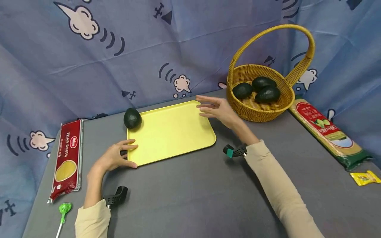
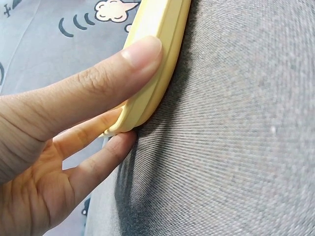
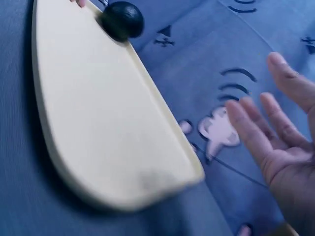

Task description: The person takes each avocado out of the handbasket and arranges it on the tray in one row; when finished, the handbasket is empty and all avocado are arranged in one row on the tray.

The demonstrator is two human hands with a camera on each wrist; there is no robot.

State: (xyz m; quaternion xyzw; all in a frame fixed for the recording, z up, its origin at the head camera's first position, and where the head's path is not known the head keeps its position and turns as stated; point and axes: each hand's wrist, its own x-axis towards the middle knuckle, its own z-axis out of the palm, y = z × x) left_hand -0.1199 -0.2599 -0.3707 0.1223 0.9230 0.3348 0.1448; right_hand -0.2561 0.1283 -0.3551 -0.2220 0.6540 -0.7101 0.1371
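A shallow yellow tray lies on the grey table, with one dark avocado at its back left corner. My left hand holds the tray's front left corner. In the left wrist view the thumb lies along the tray's front rim, while other fingers touch the left end. At the back right corner my right hand hovers with spread fingers. The right wrist view shows that hand apart from the tray, holding nothing.
A yellow wicker basket with several avocados stands at the back right. Beside it lies a pasta packet, then a small yellow wrapper. On the left are a red spaghetti packet and a green lollipop. A patterned curtain hangs behind.
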